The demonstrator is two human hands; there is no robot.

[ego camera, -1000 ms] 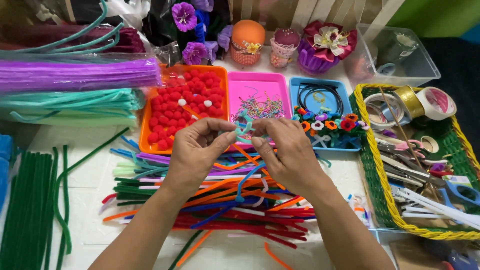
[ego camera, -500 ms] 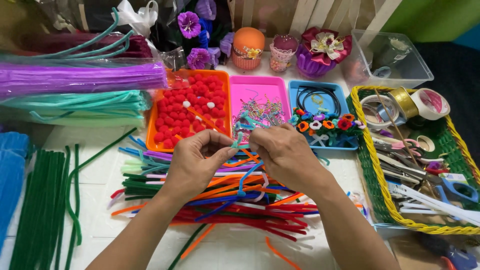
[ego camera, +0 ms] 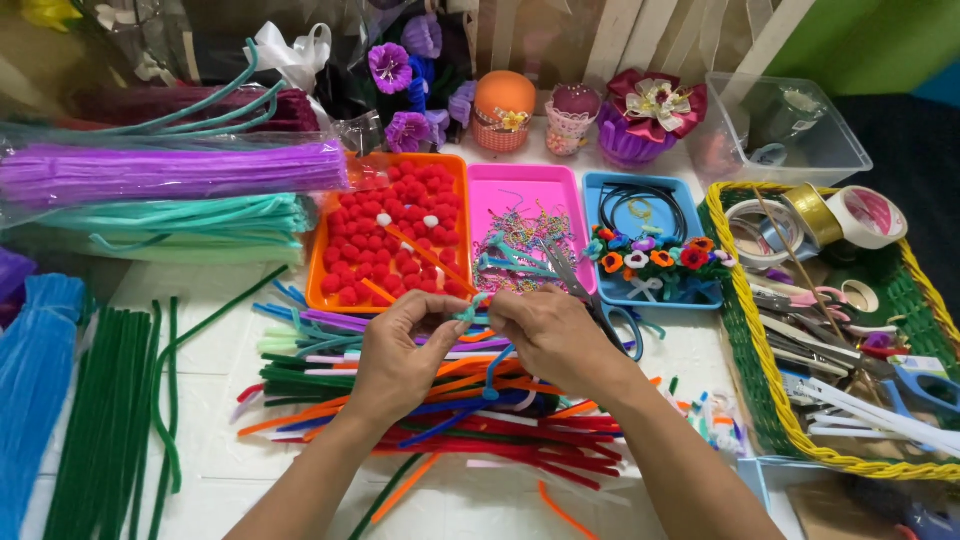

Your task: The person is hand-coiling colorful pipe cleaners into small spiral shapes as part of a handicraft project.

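Teal-blue pipe cleaner (ego camera: 487,345), one piece, pinched at its upper end between both hands above the middle of the table (ego camera: 215,345).

Head view, items as seen:

- Left hand (ego camera: 398,352): thumb and forefinger pressed together on the twisted top of the pipe cleaner, other fingers curled under.
- Right hand (ego camera: 556,335): fingertips pinching the same top from the other side, touching or just short of the left hand's fingertips; I cannot tell which.
- Key relation: the pipe cleaner's long axis runs down and toward the person from the pinch, its free end curling between the wrists. The worked end lies directly between the two hands, neither clearly nearer.
- Loose pile of pipe cleaners (ego camera: 470,425), red, orange, green, blue and white, lying crosswise under both hands.
- Orange tray (ego camera: 322,262) of red pompoms, just beyond the left hand.
- Pink tray (ego camera: 480,192) of small metal bits, beyond the pinch.
- Blue tray (ego camera: 596,190) of little flowers and cord, beyond the right hand.
- Scissors (ego camera: 600,305), just beside the right hand, partly across the pink tray.
- Green and yellow basket (ego camera: 745,330) of tapes and tools, at the right edge.
- Bundled green stems (ego camera: 100,430), toward the left edge.
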